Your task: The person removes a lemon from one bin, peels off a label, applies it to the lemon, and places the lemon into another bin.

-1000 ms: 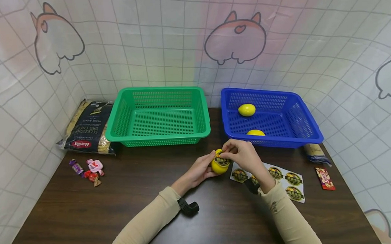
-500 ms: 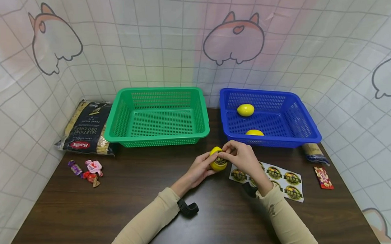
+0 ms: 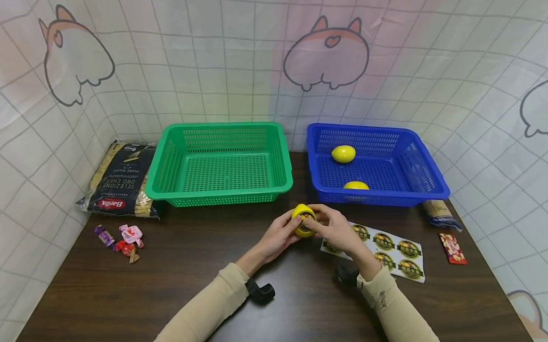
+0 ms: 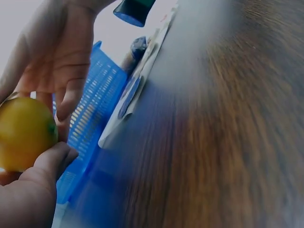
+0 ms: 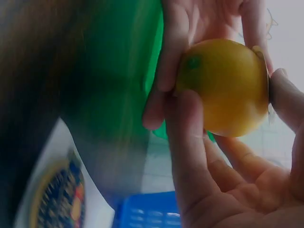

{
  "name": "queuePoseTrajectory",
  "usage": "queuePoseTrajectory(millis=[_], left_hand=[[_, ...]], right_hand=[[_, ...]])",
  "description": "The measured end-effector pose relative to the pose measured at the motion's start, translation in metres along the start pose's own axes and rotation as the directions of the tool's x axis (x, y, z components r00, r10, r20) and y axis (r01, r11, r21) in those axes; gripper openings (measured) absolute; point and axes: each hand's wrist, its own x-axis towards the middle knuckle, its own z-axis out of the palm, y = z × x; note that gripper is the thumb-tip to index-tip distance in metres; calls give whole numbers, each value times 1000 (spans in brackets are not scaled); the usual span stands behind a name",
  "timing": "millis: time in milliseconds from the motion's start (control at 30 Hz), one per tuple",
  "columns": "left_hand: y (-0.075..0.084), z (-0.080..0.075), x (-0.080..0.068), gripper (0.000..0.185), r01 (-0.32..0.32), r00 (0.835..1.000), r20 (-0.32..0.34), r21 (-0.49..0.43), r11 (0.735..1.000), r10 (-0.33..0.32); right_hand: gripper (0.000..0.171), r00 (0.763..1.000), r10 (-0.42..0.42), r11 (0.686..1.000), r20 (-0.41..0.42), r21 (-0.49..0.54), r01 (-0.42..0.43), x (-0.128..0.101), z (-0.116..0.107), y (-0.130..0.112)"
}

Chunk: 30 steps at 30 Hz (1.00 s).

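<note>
A yellow lemon (image 3: 301, 218) with a round dark sticker on it is held above the brown table (image 3: 169, 290) by both hands. My left hand (image 3: 281, 234) cups it from the left, fingers curled round it. My right hand (image 3: 332, 228) grips it from the right, its thumb on the sticker. The lemon (image 5: 223, 85) fills the right wrist view between fingers of both hands; the lemon (image 4: 23, 133) shows at the left edge of the left wrist view. A white sticker sheet (image 3: 390, 250) with several round labels lies just right of the hands.
An empty green basket (image 3: 219, 163) stands at the back left. A blue basket (image 3: 428, 183) at the back right holds two lemons (image 3: 343, 154). A pasta bag (image 3: 122, 179) and several sweets (image 3: 122, 236) lie at the left. A red wrapper (image 3: 453, 248) lies at the right.
Both hands have turned the lemon and lifted it slightly to the left. The right hand's fingers moved from pinching the sticker on top to pressing it against the lemon's side.
</note>
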Motion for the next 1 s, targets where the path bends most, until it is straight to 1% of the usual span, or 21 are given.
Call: queuePoseTrajectory(millis=[67,167,267,333,400,467,633,800,867,1000], left_hand=[[0,-2,-2,51,6,1000,30,8,1000,-6],[1,-7,-4,56,24,998,53,22,999,-26],[2,-12,-5,58,64,997,37,48,997,-66],[2,-15,-6,57,93,995,21,59,994,-95],[1,-17,-7,57,113,993,17,57,992,-114],[0,-18,-8,57,123,992,25,39,992,-124],[-2,-18,-10,59,125,991,54,-11,992,-124],[-2,-18,-11,64,115,991,69,-41,992,-112],[-1,-19,-12,65,109,992,62,-53,993,-106],[1,-21,-15,68,84,996,34,-40,996,-83]], right_hand=[[55,1000,-2,999,6,43,2,1,0,3],[53,1000,3,994,12,106,-4,3,-2,8],[53,999,12,988,43,155,-19,4,-4,11],[54,997,31,980,69,192,-43,4,-4,13],[54,994,44,975,98,213,-64,5,-4,16],[53,991,67,968,114,235,-92,5,-4,18],[52,988,77,964,135,242,-109,4,-7,20],[52,989,52,964,135,251,-85,3,-7,19],[52,991,40,963,131,261,-73,3,-7,19],[52,991,-1,963,132,266,-35,4,-4,17]])
